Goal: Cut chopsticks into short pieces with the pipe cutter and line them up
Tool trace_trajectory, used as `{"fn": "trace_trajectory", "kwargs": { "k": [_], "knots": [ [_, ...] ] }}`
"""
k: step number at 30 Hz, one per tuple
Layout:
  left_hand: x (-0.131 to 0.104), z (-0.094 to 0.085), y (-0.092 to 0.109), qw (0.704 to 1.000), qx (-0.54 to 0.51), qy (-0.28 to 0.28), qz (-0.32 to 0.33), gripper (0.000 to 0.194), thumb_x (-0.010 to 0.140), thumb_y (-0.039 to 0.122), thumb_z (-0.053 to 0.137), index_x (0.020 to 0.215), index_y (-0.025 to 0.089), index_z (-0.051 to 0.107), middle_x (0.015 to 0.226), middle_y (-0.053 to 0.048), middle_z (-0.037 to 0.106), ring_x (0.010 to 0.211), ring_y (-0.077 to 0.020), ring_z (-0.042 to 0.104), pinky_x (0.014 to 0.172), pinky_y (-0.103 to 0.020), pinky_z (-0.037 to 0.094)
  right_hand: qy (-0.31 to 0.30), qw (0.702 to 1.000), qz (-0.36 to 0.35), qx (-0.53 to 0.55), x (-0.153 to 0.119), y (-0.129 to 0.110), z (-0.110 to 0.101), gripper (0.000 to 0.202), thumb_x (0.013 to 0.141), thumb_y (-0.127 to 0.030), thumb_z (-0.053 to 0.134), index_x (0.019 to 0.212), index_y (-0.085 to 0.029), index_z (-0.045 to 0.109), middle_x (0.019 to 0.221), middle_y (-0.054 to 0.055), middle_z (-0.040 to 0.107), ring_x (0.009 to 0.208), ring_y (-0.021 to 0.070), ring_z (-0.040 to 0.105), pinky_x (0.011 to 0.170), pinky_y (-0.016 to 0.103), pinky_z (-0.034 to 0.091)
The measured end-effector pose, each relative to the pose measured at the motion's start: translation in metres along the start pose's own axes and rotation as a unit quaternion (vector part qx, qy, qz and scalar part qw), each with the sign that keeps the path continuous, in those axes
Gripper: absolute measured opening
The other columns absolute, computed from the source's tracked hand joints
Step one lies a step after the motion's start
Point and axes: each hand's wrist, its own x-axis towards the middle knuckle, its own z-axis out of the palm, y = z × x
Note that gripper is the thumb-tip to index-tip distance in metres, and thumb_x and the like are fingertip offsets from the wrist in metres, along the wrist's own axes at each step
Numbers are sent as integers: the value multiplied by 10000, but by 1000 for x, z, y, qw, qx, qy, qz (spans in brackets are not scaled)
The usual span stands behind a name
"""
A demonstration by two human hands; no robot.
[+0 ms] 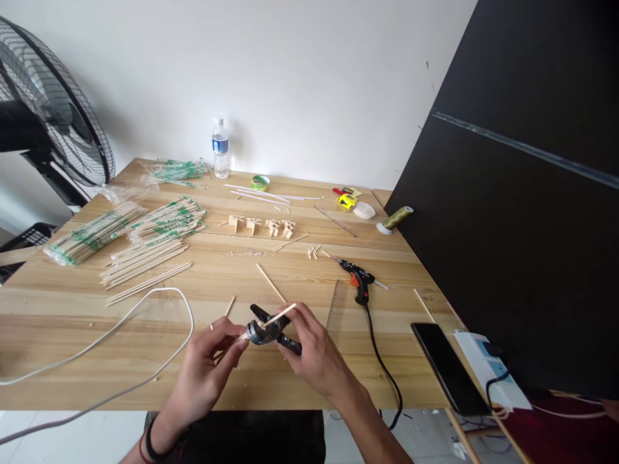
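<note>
My left hand (206, 367) is closed, pinching thin wooden sticks (240, 337) between thumb and fingers. My right hand (316, 351) is wrapped round a black-handled cutting tool (265, 333), whose rounded grey head meets the sticks near my left fingertips. One pale stick (280, 314) slants up across the tool toward my right fingers; exactly how it sits in the jaws is hard to see. Beyond my hands a loose stick (271, 282) lies on the table (159, 374). Further back stand several small stick-built pieces (254, 225) in a row.
Bundled sticks (97, 232) in plastic lie at the left, above a white cable (188, 309). To the right are a glue gun (358, 277), a clear ruler (337, 309), a phone (449, 367) and a power strip (493, 367). A water bottle (220, 151) stands by the wall.
</note>
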Motion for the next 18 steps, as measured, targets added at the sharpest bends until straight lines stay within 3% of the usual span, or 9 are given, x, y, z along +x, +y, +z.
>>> {"fn": "trace_trajectory", "kwargs": {
  "k": [3, 7, 18],
  "knots": [
    [-2, -3, -1, 999, 34, 12, 24, 179, 998, 310, 630, 976, 193, 763, 733, -17, 601, 620, -132, 561, 568, -226, 453, 18, 999, -23, -22, 0, 5, 5, 568, 792, 0, 655, 1284, -261, 544, 1268, 113, 602, 1195, 315, 610, 1034, 480, 536],
    [-2, -4, -4, 997, 60, 25, 46, 153, 995, 281, 633, 972, 195, 758, 720, -13, 601, 627, -132, 573, 568, -221, 447, 16, 999, -26, -34, -2, 8, 12, 591, 824, -16, 634, 1348, -252, 496, 1233, 112, 592, 1151, 302, 617, 999, 482, 560],
    [0, -3, -4, 1000, -14, 4, -3, 205, 984, 339, 645, 860, 188, 707, 742, -3, 577, 597, -109, 566, 538, -187, 486, 37, 998, -20, -44, -3, 9, 20, 529, 824, -30, 658, 1282, -239, 495, 1233, 120, 587, 1160, 298, 604, 1008, 463, 557]
  ]
}}
